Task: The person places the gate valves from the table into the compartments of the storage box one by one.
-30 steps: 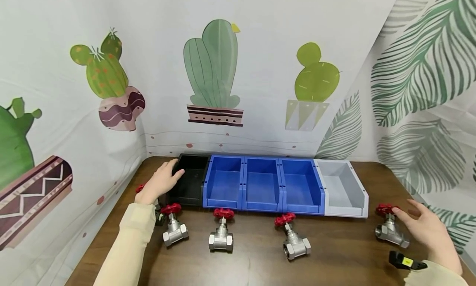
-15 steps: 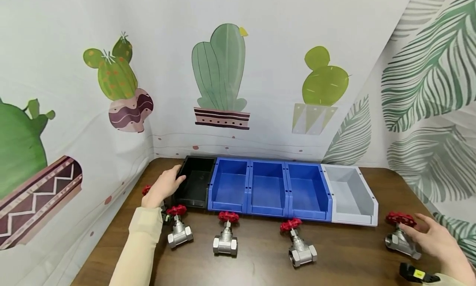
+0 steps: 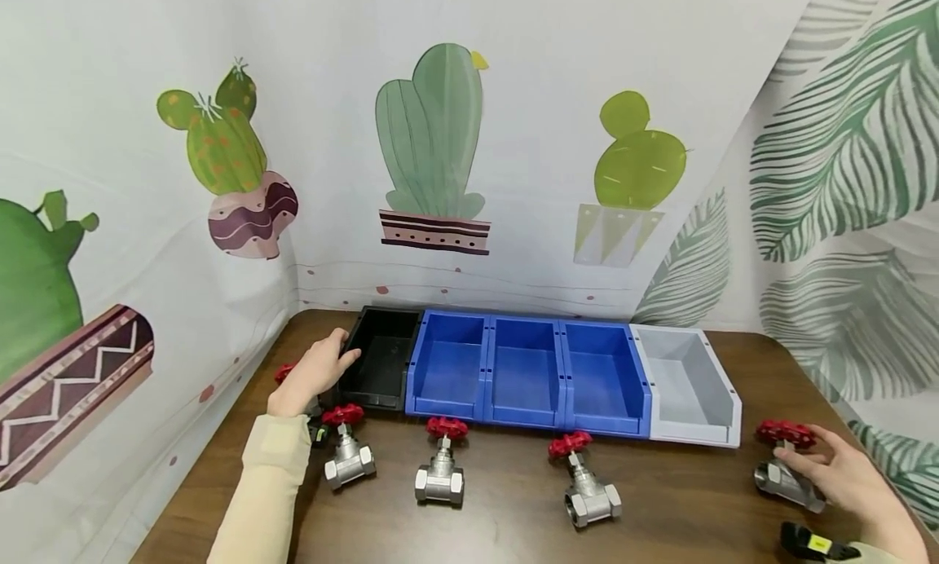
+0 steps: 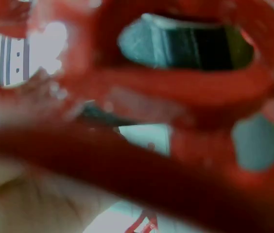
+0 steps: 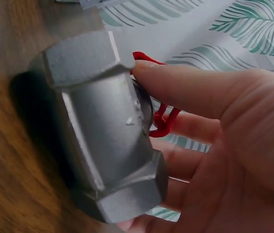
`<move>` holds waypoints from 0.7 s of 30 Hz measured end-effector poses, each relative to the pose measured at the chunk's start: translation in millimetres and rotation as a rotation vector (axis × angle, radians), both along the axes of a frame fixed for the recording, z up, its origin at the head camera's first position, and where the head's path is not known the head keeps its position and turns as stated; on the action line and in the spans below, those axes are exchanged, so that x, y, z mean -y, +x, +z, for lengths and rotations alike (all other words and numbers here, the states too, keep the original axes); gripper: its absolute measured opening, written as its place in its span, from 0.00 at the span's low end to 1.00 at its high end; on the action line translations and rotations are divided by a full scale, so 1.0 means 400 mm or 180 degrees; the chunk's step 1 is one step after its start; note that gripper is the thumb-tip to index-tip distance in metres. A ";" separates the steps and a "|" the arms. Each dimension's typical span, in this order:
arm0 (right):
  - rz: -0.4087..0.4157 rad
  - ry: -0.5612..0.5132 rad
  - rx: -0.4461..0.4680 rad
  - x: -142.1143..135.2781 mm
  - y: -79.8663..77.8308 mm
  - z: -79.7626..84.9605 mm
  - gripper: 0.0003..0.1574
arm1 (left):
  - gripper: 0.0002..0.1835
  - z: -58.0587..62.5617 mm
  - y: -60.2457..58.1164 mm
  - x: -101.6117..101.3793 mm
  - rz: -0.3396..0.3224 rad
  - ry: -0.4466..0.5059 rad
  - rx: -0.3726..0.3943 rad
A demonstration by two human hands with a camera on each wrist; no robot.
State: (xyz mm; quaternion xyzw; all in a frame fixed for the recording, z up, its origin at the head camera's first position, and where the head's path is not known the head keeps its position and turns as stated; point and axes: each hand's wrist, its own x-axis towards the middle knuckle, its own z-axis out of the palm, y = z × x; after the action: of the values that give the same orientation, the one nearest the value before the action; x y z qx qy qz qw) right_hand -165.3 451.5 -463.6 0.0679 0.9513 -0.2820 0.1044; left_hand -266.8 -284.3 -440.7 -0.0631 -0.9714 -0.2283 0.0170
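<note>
Both ends of our wood-grain surface (image 3: 682,499) are busy: the right hand (image 3: 847,474) has its fingers (image 5: 183,158) round the rightmost handwheel valve (image 3: 783,482); the left hand (image 3: 315,374) sits by the black bin (image 3: 370,399), a red handwheel (image 3: 283,372) showing past it, its grip unclear to us. Cactus-and-leaf-printed fabric (image 3: 543,140) hangs behind.

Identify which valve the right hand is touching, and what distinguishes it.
The rightmost valve, right of the grey bin. The right hand touches it; the other valves sit farther left, apart from that hand.
</note>
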 end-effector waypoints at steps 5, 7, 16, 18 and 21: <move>0.0081 -0.0097 0.0165 0.012 -0.015 -0.002 0.62 | 0.24 0.000 -0.001 0.010 -0.0036 -0.0021 -0.0004; 0.0093 -0.0114 0.0129 0.012 -0.016 -0.004 0.61 | 0.24 0.002 0.000 0.010 -0.0051 -0.0024 -0.0012; 0.0072 -0.0023 -0.0093 0.010 -0.021 -0.002 0.58 | 0.23 0.004 0.004 0.002 -0.0016 0.0004 -0.0037; 0.0068 -0.0045 -0.0083 0.011 -0.018 -0.002 0.57 | 0.22 0.004 0.003 0.001 -0.0019 -0.0004 -0.0041; 0.0067 -0.0072 -0.0088 0.014 -0.013 0.000 0.55 | 0.23 0.005 0.001 -0.002 -0.0023 -0.0015 -0.0040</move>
State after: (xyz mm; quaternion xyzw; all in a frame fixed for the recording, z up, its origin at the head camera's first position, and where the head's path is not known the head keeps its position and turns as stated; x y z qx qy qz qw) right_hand -170.3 445.9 -463.6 0.0528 0.9500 -0.2926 0.0950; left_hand -266.4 -283.4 -438.5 -0.0682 -0.9716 -0.2257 0.0221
